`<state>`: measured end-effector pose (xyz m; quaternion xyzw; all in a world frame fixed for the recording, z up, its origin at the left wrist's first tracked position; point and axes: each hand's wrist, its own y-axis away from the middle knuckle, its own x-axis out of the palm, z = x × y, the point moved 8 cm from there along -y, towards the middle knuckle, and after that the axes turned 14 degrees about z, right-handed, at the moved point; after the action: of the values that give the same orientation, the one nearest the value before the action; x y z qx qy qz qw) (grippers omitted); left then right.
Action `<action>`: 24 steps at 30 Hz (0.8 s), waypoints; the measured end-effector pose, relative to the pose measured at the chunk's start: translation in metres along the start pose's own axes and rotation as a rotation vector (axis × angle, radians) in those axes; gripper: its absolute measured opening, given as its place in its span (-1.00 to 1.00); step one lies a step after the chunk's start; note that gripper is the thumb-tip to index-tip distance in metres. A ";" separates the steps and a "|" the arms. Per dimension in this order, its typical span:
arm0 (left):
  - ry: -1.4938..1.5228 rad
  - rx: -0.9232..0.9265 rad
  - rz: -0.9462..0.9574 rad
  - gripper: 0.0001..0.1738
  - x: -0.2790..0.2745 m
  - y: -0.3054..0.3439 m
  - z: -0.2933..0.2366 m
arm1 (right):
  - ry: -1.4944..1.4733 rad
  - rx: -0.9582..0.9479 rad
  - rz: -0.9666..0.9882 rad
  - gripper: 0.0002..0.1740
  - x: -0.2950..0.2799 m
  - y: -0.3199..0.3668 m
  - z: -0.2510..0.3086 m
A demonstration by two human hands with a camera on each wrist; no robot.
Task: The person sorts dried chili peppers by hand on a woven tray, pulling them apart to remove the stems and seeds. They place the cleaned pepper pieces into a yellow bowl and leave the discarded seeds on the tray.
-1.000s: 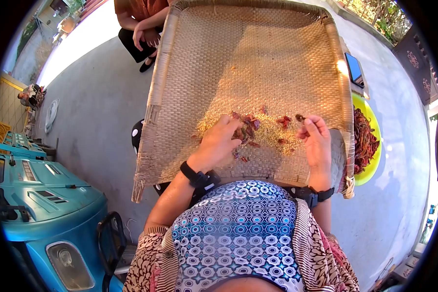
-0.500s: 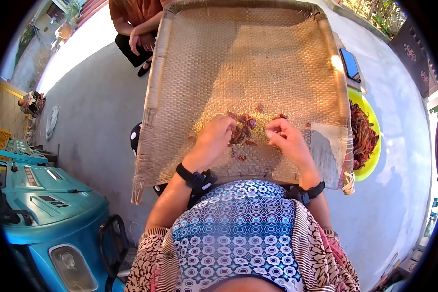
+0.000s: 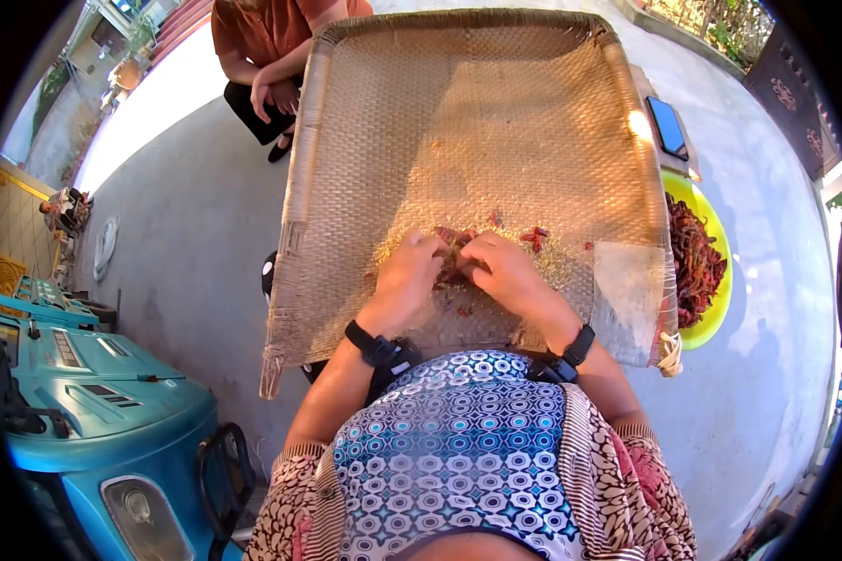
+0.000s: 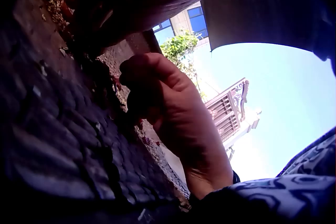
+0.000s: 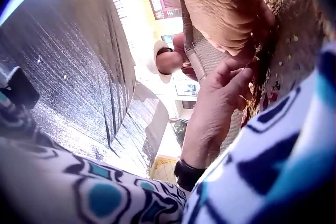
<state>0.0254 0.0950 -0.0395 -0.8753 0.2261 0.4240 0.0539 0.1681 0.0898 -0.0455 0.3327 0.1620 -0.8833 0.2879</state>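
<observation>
A large woven tray lies before me, with yellow seeds and broken red dried chilies scattered on its near half. My left hand and right hand meet fingertip to fingertip low over this pile. Both have curled fingers that pinch at dried chili; the pieces between them are mostly hidden by the hands. In the right wrist view, the left thumb and forefinger come together just above the dark red bits. The left wrist view has the right hand bent inward, its fingertips in shadow.
A yellow-green basin full of dried chilies stands right of the tray, with a phone beyond it. A person with crossed arms is at the far left. A teal vehicle stands at lower left.
My right hand, which held a dark piece off to the right, has come left until it meets the left hand at the pile. The left hand has stayed nearly in place.
</observation>
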 end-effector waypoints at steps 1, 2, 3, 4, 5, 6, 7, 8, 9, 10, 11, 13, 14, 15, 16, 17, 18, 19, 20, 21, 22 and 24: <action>-0.009 0.008 -0.049 -0.81 -0.005 0.002 -0.001 | -0.046 0.046 -0.018 -0.72 -0.003 0.003 -0.006; -0.018 0.014 -0.099 -0.81 -0.009 0.005 -0.002 | -0.092 0.091 -0.034 -0.70 -0.007 0.007 -0.011; 0.026 0.012 -0.103 -0.82 -0.010 0.006 -0.002 | -0.139 0.135 -0.052 -0.67 -0.011 0.009 -0.013; 0.068 0.013 -0.106 -0.82 -0.012 0.006 -0.003 | -0.221 0.155 -0.049 -0.66 -0.011 0.010 -0.012; 0.107 0.018 -0.108 -0.82 -0.014 0.005 -0.005 | -0.302 0.173 -0.051 -0.64 -0.012 0.010 -0.009; 0.212 0.032 -0.073 -0.82 -0.012 0.004 -0.007 | -0.381 0.190 -0.055 -0.63 -0.011 0.010 -0.008; 0.319 0.045 -0.037 -0.82 -0.008 0.004 -0.011 | -0.431 0.121 -0.048 -0.62 -0.010 0.008 -0.002; 0.427 0.055 -0.001 -0.82 -0.004 0.004 -0.013 | -0.481 0.052 -0.038 -0.62 -0.008 0.006 0.005; 0.487 0.041 0.037 -0.82 -0.001 0.004 -0.015 | -0.532 -0.018 -0.027 -0.62 -0.005 0.004 0.010; 0.547 0.026 0.074 -0.82 0.001 0.003 -0.017 | -0.660 -0.049 -0.044 -0.68 0.001 0.003 0.008; 0.607 0.010 0.112 -0.82 0.004 0.003 -0.017 | -0.697 0.008 -0.052 -0.69 0.005 0.003 -0.002; 0.400 0.033 0.060 -0.80 0.004 0.004 -0.010 | -0.768 0.126 -0.067 -0.72 0.007 0.007 -0.017; 0.296 0.045 0.033 -0.78 0.003 0.005 -0.007 | -0.720 0.174 -0.102 -0.74 0.000 0.013 -0.024; 0.151 0.043 0.042 -0.78 0.002 0.007 -0.007 | -0.672 0.223 -0.134 -0.75 -0.015 0.020 -0.019; 0.007 0.038 0.052 -0.77 0.001 0.010 -0.007 | -0.625 0.272 -0.165 -0.77 -0.029 0.026 -0.017; -0.136 0.032 0.062 -0.76 0.002 0.011 -0.008 | -0.662 0.286 -0.270 -0.77 -0.043 0.036 -0.024; -0.114 0.001 0.094 -0.76 0.004 0.012 -0.005 | -0.697 0.299 -0.375 -0.77 -0.057 0.048 -0.033; -0.090 -0.029 0.125 -0.76 0.006 0.012 -0.004 | -0.755 0.280 -0.512 -0.76 -0.076 0.064 -0.036; -0.064 -0.059 0.156 -0.76 0.008 0.012 -0.004 | -0.809 0.261 -0.648 -0.75 -0.092 0.081 -0.043; -0.055 -0.059 0.142 -0.77 0.007 0.013 -0.005 | -0.918 0.164 -0.768 -0.74 -0.104 0.098 -0.061; -0.047 -0.058 0.127 -0.78 0.006 0.013 -0.007 | -1.024 0.063 -0.887 -0.73 -0.114 0.115 -0.078; -0.028 -0.030 0.086 -0.81 0.004 0.012 -0.008 | -1.312 -0.059 -1.012 -0.75 -0.126 0.139 -0.093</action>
<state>0.0280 0.0803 -0.0360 -0.8596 0.2564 0.4413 0.0257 0.3771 0.0765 -0.0403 -0.3711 0.1142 -0.9161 -0.0996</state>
